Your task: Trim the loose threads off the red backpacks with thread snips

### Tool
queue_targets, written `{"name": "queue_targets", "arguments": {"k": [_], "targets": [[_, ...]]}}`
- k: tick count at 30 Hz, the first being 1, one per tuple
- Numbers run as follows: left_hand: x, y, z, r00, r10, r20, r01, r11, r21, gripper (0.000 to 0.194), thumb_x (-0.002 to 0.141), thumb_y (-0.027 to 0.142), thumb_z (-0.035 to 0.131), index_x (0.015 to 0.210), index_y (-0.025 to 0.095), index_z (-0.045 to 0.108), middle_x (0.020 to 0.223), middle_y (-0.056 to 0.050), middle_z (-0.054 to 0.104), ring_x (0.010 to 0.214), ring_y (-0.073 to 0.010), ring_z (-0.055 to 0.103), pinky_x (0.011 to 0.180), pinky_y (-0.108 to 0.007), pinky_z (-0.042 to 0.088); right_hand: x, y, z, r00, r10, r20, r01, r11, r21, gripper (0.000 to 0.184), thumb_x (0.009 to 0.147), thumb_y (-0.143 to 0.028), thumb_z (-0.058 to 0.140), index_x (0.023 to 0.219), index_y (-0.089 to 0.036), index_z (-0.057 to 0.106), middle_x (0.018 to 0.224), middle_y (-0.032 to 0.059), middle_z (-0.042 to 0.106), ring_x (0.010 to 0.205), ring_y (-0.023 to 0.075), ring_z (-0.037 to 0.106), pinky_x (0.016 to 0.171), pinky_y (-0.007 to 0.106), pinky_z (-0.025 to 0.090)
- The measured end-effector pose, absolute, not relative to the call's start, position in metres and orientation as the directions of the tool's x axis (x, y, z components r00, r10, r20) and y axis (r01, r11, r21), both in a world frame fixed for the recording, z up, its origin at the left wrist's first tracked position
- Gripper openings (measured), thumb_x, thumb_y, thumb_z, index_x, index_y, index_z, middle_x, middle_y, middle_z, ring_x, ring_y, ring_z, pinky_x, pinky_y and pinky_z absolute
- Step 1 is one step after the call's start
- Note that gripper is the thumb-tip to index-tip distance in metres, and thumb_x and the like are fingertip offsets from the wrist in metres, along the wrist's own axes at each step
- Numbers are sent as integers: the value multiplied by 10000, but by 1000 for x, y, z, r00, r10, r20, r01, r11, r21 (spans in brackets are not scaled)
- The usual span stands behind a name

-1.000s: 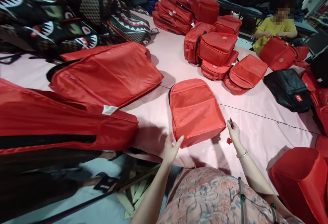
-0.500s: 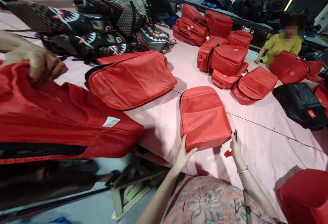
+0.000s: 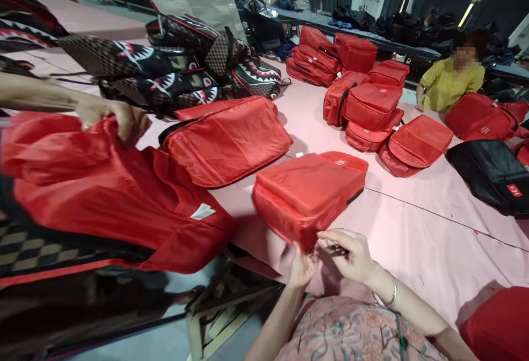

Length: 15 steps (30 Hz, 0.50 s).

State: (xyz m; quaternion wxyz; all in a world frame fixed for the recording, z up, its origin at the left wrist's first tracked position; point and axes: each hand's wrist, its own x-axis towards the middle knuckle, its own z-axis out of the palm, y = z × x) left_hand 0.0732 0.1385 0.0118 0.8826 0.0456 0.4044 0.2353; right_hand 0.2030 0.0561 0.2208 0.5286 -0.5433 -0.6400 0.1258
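Note:
A red backpack [image 3: 309,184] lies in front of me on the pink-covered table, its near corner pointing at me. My left hand [image 3: 303,266] is closed on that near corner. My right hand [image 3: 350,253] is curled beside the same corner, its fingertips close to the fabric. In its palm sit small dark thread snips [image 3: 339,249], mostly hidden by the fingers.
At left, another person's hand [image 3: 119,121] grips a red bag [image 3: 177,229] with a checked side and a white label. A red backpack [image 3: 231,143], shark-print backpacks [image 3: 165,69], stacked red backpacks [image 3: 367,102] and a black backpack [image 3: 487,176] lie around. A person in yellow [image 3: 450,82] stands across.
The backpack has been turned over and round, its lining side now out of sight. My right hand has moved left to the near corner. The other person's bag has shifted and crumpled.

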Motion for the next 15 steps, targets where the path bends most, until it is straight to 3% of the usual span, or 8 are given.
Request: {"name": "queue_targets", "arguments": {"k": [2,5,7,10,12,14,15], "targets": [[55,144,5,464,428,-776,-306,899,312,200,900,267,431,901,155,596,844,-69,683,755,-116,667,727,-210,541,216,41,183,297,892,340,513,152,-845,365,783,-163,454,1081,-238,649,993,40,696,865,157,667,773,284,553],[28,148,0,426,407,-808,-152,912,380,114,837,188,500,876,161,603,924,-100,691,864,-157,668,834,-278,527,243,0,123,566,821,76,373,-173,-911,271,814,-286,488,985,-213,684,953,64,708,901,215,668,833,365,536],[22,145,2,450,452,-771,-50,874,483,125,799,213,543,902,169,600,1005,-116,681,917,-183,660,876,-321,510,258,-36,92,698,714,-51,270,-328,-905,310,809,-379,501,979,-191,679,934,76,714,910,240,667,840,388,527],[40,133,18,542,487,-685,138,753,644,295,768,370,579,980,164,577,1052,-145,664,853,-221,670,855,-404,509,271,-86,65,822,539,-182,156,-521,-839,384,798,-449,485,988,-166,663,894,87,718,912,259,665,835,392,517],[66,121,36,631,526,-570,265,544,796,359,764,435,567,993,159,581,1030,-148,664,823,-235,665,827,-437,513,276,-112,56,863,452,-225,115,-610,-784,401,796,-456,467,998,-166,656,883,83,720,927,264,660,840,389,505],[94,111,59,732,596,-331,311,140,940,328,791,407,534,1006,169,604,1045,-140,654,922,-247,635,874,-443,490,281,-130,51,888,390,-243,92,-668,-738,405,793,-451,449,1012,-175,649,890,77,720,947,266,655,842,382,496],[107,109,70,785,593,-180,295,-103,950,308,808,372,518,1031,182,612,1087,-133,639,1005,-251,602,927,-446,458,283,-138,49,899,364,-244,82,-687,-722,408,790,-447,441,1016,-178,647,900,76,719,954,266,653,841,379,493]]}}
